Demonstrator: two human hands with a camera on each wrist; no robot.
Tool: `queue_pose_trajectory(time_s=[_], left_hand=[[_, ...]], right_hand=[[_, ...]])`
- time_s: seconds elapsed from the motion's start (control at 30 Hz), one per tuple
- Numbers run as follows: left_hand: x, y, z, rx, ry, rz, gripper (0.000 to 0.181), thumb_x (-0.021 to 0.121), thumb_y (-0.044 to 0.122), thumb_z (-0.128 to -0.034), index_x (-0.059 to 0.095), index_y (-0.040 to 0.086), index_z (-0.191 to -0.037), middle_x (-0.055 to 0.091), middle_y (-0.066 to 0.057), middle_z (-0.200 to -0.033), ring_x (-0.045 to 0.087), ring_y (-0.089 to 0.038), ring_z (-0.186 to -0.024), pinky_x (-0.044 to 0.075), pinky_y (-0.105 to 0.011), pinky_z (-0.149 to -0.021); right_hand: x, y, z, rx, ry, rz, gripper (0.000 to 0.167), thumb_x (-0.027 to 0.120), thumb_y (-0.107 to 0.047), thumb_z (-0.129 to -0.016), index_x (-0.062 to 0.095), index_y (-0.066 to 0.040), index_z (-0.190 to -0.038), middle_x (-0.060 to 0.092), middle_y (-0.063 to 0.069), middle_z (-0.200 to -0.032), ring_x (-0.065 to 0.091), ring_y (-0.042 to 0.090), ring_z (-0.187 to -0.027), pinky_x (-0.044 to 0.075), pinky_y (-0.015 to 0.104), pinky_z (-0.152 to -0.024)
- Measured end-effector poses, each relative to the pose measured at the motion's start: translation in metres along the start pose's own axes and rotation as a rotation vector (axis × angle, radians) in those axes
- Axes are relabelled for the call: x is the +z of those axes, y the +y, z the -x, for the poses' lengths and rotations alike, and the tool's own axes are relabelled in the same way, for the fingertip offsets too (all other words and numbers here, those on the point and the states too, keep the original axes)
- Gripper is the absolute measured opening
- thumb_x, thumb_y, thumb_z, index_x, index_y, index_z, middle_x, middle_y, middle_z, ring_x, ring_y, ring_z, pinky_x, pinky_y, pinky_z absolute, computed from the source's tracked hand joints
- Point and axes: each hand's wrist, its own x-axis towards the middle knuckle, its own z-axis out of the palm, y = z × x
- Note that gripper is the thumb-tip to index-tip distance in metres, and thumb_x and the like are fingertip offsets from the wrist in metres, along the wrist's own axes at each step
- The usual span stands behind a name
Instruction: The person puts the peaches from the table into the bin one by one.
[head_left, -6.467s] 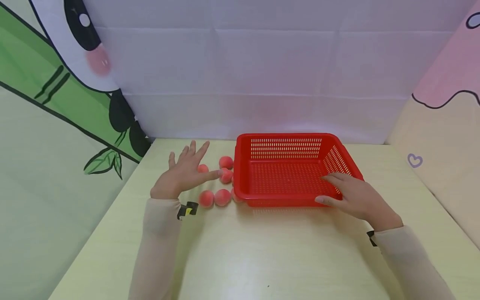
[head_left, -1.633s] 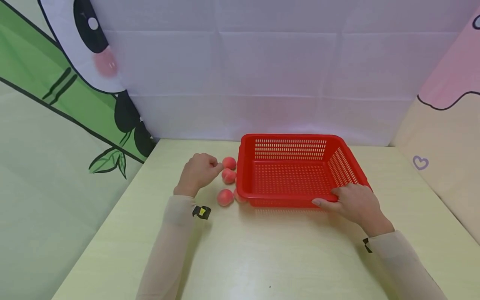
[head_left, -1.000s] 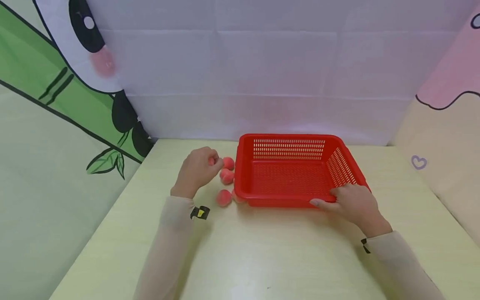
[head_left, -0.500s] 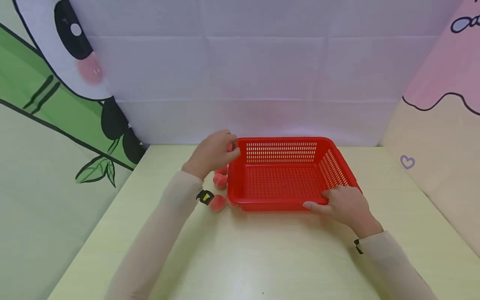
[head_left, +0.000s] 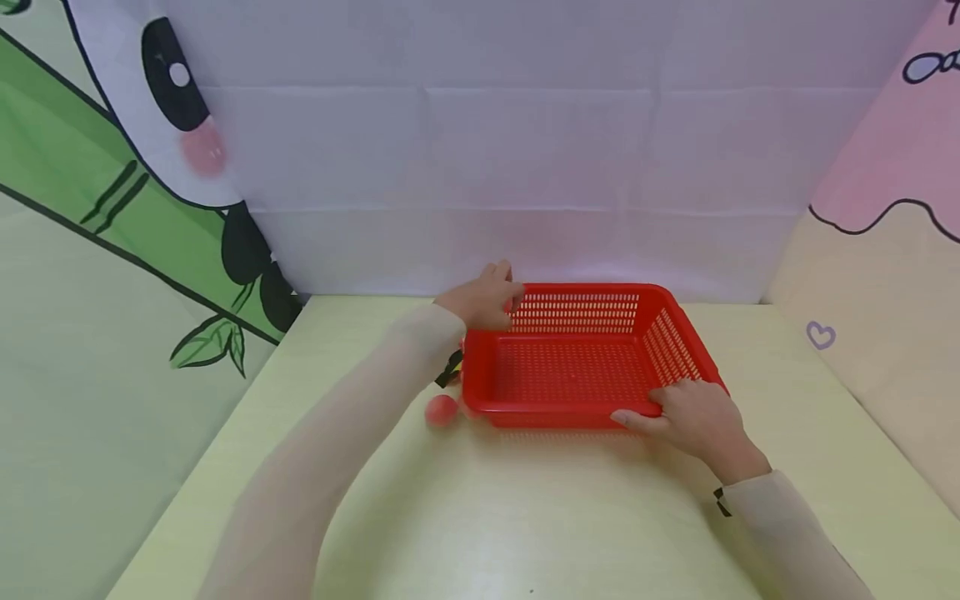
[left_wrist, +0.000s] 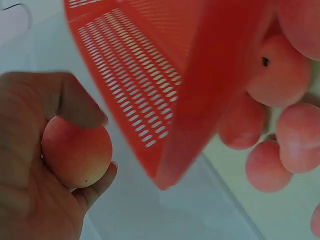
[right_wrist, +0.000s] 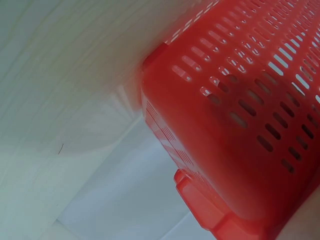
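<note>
My left hand (head_left: 480, 302) holds a peach (left_wrist: 77, 152) with its fingers curled round it, at the far-left corner of a red plastic basket (head_left: 551, 409). In the left wrist view this peach is just outside the slotted wall of the basket (left_wrist: 132, 85). My right hand (head_left: 693, 417) grips the near-right corner of the basket, thumb over the front rim; the right wrist view shows only a bit of that hand (right_wrist: 302, 220) beside the basket (right_wrist: 200, 135). The visible basket floor bears no fruit.
Several peaches (left_wrist: 267, 167) lie on the table left of the basket; in the head view one peach (head_left: 441, 410) shows, the others mostly hidden by the left arm and basket. A pale cloth backdrop (head_left: 375, 150) rises behind the light wooden table (head_left: 540, 525).
My left hand has gone from open above the peaches to grasping one, then lifted it rightward to the basket's far-left corner. My right hand has closed on the basket's rim and stayed there.
</note>
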Motion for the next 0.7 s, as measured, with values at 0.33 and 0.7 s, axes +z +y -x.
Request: queue_pose_trajectory(time_s=[0.33, 0.7], left_hand=[[0.005, 0.028, -0.016, -0.015, -0.096, -0.113, 0.032, 0.063, 0.006, -0.105, 0.058, 0.017, -0.135, 0.04, -0.007, -0.138, 0.043, -0.023, -0.126, 0.054, -0.032, -0.087], [0.017, 0.019, -0.035, -0.116, -0.165, -0.076, 0.044, 0.064, 0.005, -0.1033, 0.055, 0.011, -0.146, 0.044, -0.01, -0.161, 0.053, -0.024, -0.134, 0.053, -0.033, -0.103]], right_hand=[[0.004, 0.001, 0.0, -0.014, 0.029, -0.012, 0.066, 0.075, -0.06, -0.09, 0.033, -0.021, -0.059, 0.021, -0.01, -0.055, 0.02, 0.007, -0.055, 0.021, 0.027, -0.052], [0.005, 0.003, -0.001, -0.002, 0.015, -0.019, 0.067, 0.074, -0.063, -0.09, 0.031, -0.021, -0.059, 0.02, -0.01, -0.055, 0.018, 0.008, -0.055, 0.019, 0.028, -0.052]])
